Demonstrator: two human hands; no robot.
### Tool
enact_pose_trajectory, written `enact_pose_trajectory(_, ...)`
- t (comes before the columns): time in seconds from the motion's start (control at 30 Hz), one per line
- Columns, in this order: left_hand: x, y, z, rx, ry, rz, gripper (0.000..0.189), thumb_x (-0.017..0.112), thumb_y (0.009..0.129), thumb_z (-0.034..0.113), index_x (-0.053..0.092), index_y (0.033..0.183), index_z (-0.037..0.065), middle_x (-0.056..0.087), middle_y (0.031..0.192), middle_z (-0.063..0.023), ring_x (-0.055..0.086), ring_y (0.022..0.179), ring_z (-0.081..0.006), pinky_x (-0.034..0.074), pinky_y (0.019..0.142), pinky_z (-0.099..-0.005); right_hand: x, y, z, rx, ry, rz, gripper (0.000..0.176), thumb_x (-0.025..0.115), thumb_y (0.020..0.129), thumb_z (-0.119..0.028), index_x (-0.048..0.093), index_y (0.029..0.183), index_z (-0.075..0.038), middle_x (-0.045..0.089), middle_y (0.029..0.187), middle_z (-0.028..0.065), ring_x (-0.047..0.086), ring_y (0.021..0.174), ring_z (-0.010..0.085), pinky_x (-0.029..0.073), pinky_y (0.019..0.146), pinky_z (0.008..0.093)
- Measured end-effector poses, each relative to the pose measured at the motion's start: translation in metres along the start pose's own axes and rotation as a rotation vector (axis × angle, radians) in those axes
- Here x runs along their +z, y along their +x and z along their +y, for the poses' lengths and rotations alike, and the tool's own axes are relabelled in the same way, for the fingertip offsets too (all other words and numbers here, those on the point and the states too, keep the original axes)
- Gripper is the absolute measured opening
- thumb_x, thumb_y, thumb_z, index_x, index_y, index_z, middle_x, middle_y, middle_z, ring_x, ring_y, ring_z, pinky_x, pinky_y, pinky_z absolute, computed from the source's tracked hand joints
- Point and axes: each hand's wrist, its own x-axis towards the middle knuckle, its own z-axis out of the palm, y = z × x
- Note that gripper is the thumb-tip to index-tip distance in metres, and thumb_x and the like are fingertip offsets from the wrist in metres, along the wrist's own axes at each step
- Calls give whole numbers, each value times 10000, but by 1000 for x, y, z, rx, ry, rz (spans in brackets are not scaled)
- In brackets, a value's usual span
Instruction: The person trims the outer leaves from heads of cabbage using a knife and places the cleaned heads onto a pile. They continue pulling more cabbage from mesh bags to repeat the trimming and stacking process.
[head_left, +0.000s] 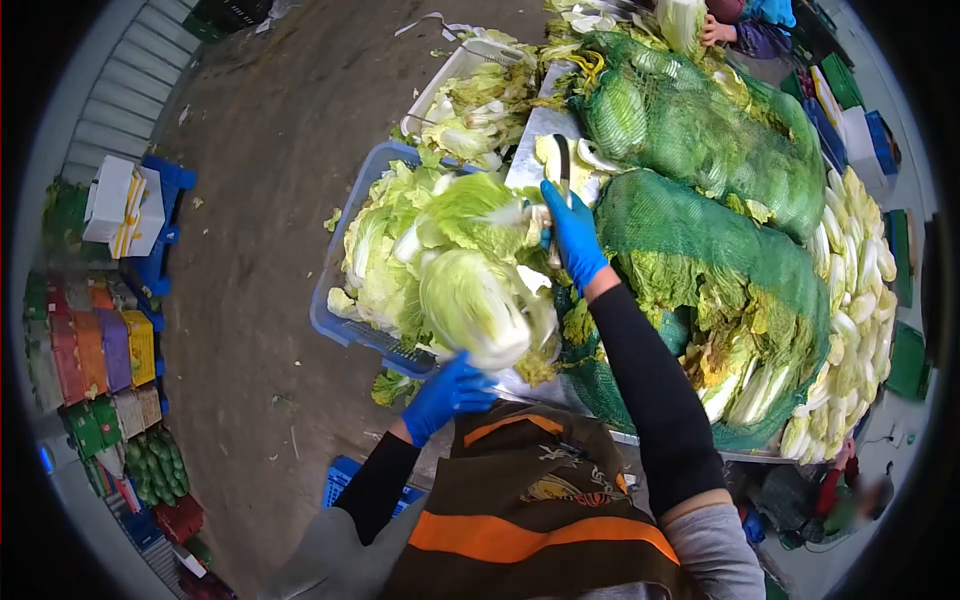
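Observation:
My left hand (448, 398), in a blue glove, grips a napa cabbage (470, 305) at its white stem end, just over the near edge of the blue crate (330, 300). Loose, partly blurred cabbage leaves (470, 215) lie in and above that crate. My right hand (574, 238), gloved in blue too, is closed round a knife (562, 160), its dark blade pointing away from me. The hand is over the metal table (535, 150), beside cut cabbage pieces (585, 160). Its fingertips are partly hidden.
Green net sacks (700, 215) of cabbages cover the table's right side, with a stack of trimmed cabbages (850, 300) beyond. A white crate (430, 100) holds leaf scraps. At the top, another person's hand (716, 31) touches a cabbage (682, 22). Coloured crates (90, 350) stand far left.

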Motion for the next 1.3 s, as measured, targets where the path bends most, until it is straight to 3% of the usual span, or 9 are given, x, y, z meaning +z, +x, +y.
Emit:
enact_pose_trajectory(0.03,7,0,3,-4,1,-7,493,533,919,476,522,1225,90,629,1162,-156,646,986,-263,544,807,-381,-5,8,-2,-2,-76,-18,440,704,830,-430,551,1019,-64,528,647,-2,459,426,91,403,393,246)
enact_pose_trajectory(0.1,22,-3,12,633,1172,507,414,675,842,389,557,1124,111,670,1054,-147,680,835,-266,547,723,-360,-21,16,-1,-1,-109,-29,456,719,819,-426,547,1024,-56,531,656,-1,462,439,90,401,401,245)
enact_pose_trajectory(0.2,85,-21,72,1155,1845,227,672,783,711,295,504,1301,134,477,1377,-121,426,1275,-346,342,1027,-500,-28,9,-6,-44,-111,-29,489,748,797,-416,542,1040,-44,540,670,-1,468,457,88,400,414,245)
enact_pose_trajectory(0.3,80,22,80,863,2150,-10,1033,784,643,466,273,1473,122,290,1482,-178,261,1371,-375,178,1118,-535,-31,12,0,-186,-53,41,530,766,789,-374,532,1101,-13,568,754,18,503,529,79,415,447,237)
enact_pose_trajectory(0.4,86,31,78,753,2040,119,1141,790,598,520,217,1484,85,215,1504,-227,199,1396,-407,143,1127,-547,-45,2,13,-547,-116,288,501,684,876,-272,483,1271,-38,561,841,-6,510,664,46,440,569,212)
enact_pose_trajectory(0.67,77,50,29,975,2024,558,1176,814,558,530,254,1436,-16,247,1484,-264,214,1390,-416,117,1120,-558,-90,-128,92,-212,-383,-6,281,573,933,-187,598,1199,-100,593,737,34,505,585,120,445,569,272)
enact_pose_trajectory(0.77,83,52,59,946,1829,380,1179,832,536,506,261,1432,-5,329,1452,-214,255,1369,-369,123,1125,-530,-87,-146,103,-215,-614,65,285,590,910,-197,603,1188,-135,604,698,114,574,573,220,475,577,324)
enact_pose_trajectory(0.93,91,61,87,678,1680,282,968,856,509,555,520,1220,-9,603,1140,-213,616,1013,-340,496,833,-420,-81,-154,100,-207,-803,71,177,590,906,-193,613,1058,-105,633,780,128,608,624,249,481,576,341)
enact_pose_trajectory(1.3,110,73,92,599,1738,319,871,850,515,545,555,1145,21,639,1018,-182,641,933,-329,512,802,-424,-75,-138,111,-373,-1059,124,102,578,885,-205,545,882,-108,627,763,135,623,626,330,480,526,430)
